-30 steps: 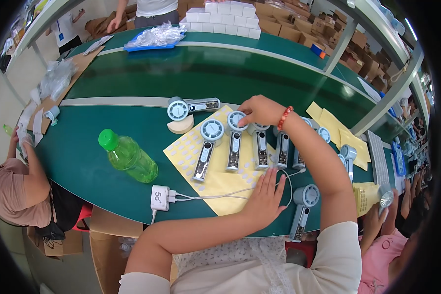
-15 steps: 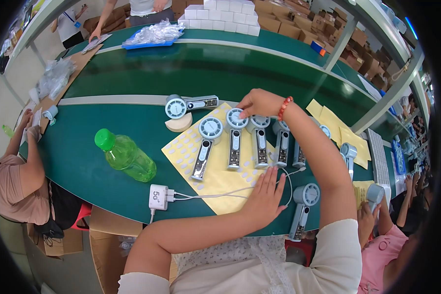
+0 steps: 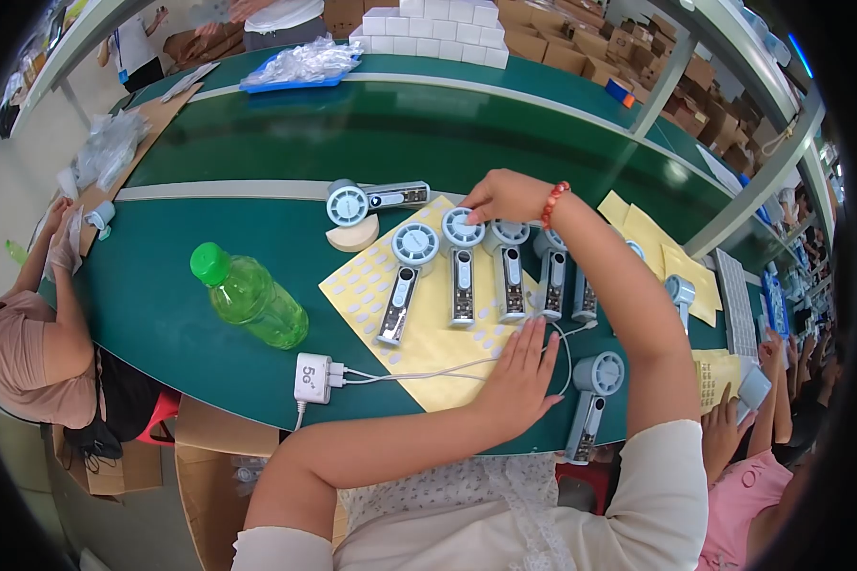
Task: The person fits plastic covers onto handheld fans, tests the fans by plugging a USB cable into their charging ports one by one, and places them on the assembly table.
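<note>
Several light-blue handheld fans lie in a row on a yellow sticker sheet [image 3: 362,297]. My right hand [image 3: 509,200], wearing a red bead bracelet, reaches across the row with its fingers closed on the round head of one handheld fan [image 3: 462,276]. To its left rests another fan [image 3: 397,305], slightly slanted. My left hand [image 3: 516,381] lies flat and open at the sheet's lower right, near the fans' handle ends and a white cable [image 3: 419,377]. A separate fan [image 3: 587,428] sits at the table's front edge, right of my left hand. My right forearm partly covers the rightmost fans.
A green bottle [image 3: 257,305] and a white charger [image 3: 312,379] stand left of the sheet. Another fan [image 3: 397,196] lies behind, beside a cream-coloured semicircular piece [image 3: 352,234]. Co-workers sit on both sides. Across the table are a blue tray [image 3: 295,84] of plastic bags and stacked white boxes [image 3: 433,38].
My hands stay in nearly the same places. The whole view has shifted slightly. A co-worker across the table has drawn a hand back from the flat packets at the far left.
</note>
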A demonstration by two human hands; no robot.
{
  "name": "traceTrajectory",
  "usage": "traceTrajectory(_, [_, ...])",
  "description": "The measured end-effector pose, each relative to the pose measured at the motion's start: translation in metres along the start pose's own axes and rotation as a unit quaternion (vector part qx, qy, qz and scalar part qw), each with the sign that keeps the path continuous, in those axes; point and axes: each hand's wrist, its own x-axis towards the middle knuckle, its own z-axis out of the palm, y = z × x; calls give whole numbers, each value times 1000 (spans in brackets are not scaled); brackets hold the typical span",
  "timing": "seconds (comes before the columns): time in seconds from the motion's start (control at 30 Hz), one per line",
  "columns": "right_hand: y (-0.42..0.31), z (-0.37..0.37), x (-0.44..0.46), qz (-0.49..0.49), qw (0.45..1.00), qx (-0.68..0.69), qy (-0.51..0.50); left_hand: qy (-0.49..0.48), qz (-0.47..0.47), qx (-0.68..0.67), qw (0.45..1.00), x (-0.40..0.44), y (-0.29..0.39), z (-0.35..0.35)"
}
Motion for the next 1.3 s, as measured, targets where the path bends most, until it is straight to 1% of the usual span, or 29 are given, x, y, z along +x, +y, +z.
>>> traceTrajectory(0.07, [-1, -4, 1, 17, 999, -2, -36, 0, 1, -4, 1000, 0, 0, 1])
traceTrajectory(0.17, [-11, 5, -3, 6, 998, 5, 67, 4, 1, -9, 1000, 0, -1, 0])
traceTrajectory(0.27, [-39, 14, -2, -143, 984, -51, 95, 5, 0, -14, 1000, 1, -1, 2])
traceTrajectory(0.3, [-51, 19, -3, -134, 988, -19, 72, 3, -1, -14, 1000, 0, -1, 3])
traceTrajectory(0.4, [-57, 32, 12, -203, 978, -49, 28, 6, -7, -38, 999, 0, -1, 8])
traceTrajectory(0.43, [-57, 35, 16, -212, 976, -35, 35, 9, -6, -44, 999, 0, -2, 8])
traceTrajectory(0.53, [-67, 32, 20, -104, 994, 10, -28, 6, -10, -47, 999, 0, -2, 7])
traceTrajectory(0.57, [-67, 33, 19, -107, 994, 23, -13, 7, -5, -45, 999, 0, -2, 7])
traceTrajectory(0.67, [-72, 31, 18, -96, 995, 27, -13, 16, -1, -38, 999, -1, -1, 7])
traceTrajectory(0.83, [-70, 36, 24, -125, 992, 11, 15, 4, -12, -35, 999, 0, -2, 5])
traceTrajectory(0.93, [-67, 36, 28, -121, 993, 14, 7, 2, -13, -34, 999, 0, -1, 7])
traceTrajectory(0.97, [-62, 38, 31, -138, 990, 8, 27, 5, -12, -31, 999, 0, -1, 7])
traceTrajectory(1.07, [-67, 34, 33, -98, 995, 20, 8, 11, -6, -16, 1000, 0, -2, 5])
traceTrajectory(1.3, [-63, 39, 37, -113, 993, 40, 15, 13, 0, 0, 1000, 1, -2, 2])
